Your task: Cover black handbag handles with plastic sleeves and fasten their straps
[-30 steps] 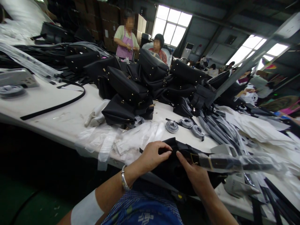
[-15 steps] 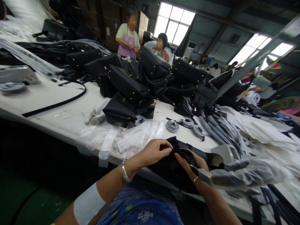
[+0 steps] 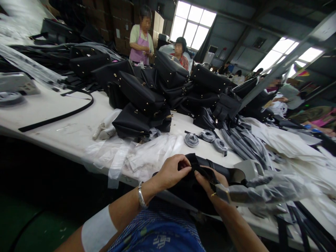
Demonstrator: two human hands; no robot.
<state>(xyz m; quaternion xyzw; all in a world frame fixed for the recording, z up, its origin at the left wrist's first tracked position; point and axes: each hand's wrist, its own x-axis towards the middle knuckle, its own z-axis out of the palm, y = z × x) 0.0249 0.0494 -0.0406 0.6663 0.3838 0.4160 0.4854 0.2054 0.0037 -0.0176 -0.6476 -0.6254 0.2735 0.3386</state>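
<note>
Your left hand (image 3: 173, 172) pinches the edge of a black bag (image 3: 187, 192) at the lower centre of the frame. Your right hand (image 3: 215, 180) grips the same bag just beside it — its fingers partly hidden. A plastic-wrapped strap (image 3: 267, 192) (the film is crumpled) stretches to the lower right. Beyond, coiled straps (image 3: 191, 140) lie on the white table (image 3: 55, 108) near piled bags (image 3: 141, 91).
</note>
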